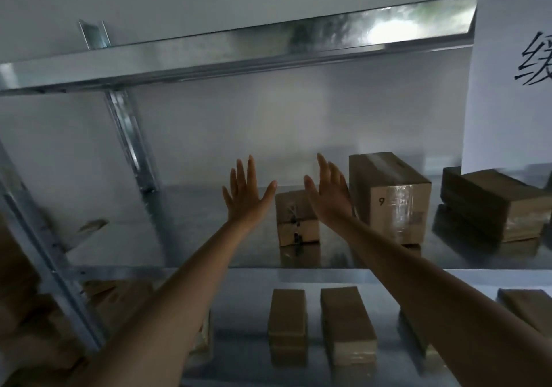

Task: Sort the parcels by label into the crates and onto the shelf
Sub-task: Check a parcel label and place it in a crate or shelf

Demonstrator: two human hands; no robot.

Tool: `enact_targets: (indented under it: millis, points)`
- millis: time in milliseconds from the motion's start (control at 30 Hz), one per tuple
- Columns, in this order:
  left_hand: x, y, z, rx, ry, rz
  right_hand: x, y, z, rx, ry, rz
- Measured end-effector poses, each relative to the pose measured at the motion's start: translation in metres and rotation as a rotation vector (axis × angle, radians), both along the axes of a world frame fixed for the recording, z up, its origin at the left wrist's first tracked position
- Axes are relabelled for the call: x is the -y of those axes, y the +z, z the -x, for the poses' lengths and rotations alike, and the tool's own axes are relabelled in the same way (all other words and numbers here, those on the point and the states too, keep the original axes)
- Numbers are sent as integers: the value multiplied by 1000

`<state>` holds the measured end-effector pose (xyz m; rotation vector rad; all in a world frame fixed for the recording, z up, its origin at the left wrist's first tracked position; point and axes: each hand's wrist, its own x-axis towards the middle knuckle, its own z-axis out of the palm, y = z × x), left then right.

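While your left hand and right hand reach into the metal shelf, fingers straight and spread wide, they hold nothing. Between them, just beyond, a small taped parcel stands on the shelf, with a taller parcel marked 9 just right of it.

Head view, facing shelf, close, level

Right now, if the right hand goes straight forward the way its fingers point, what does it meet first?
Probably nothing close. The right hand is open, its fingers pointing up and back through the gap between the small taped box and the taller box marked 9. It would likely meet the shelf's back panel first, though depth is unclear.
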<state>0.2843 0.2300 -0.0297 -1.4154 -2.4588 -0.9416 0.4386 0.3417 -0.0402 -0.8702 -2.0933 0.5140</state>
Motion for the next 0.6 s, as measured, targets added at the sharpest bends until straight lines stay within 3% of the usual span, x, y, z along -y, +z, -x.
enact_targets:
  millis: [167,300,400,600]
  points:
    - [-2,-1,-4,371,-36,141,10,-7,-13,-66,65,369]
    - [-5,-9,4,536,-64,289,12,-5,-11,-134,-6,670]
    - [1,-11,-4,620,-149,226,15,-3,-7,-254,-13,892]
    - [7,-16,-19,715,-263,88,19,-11,-3,-239,31,944]
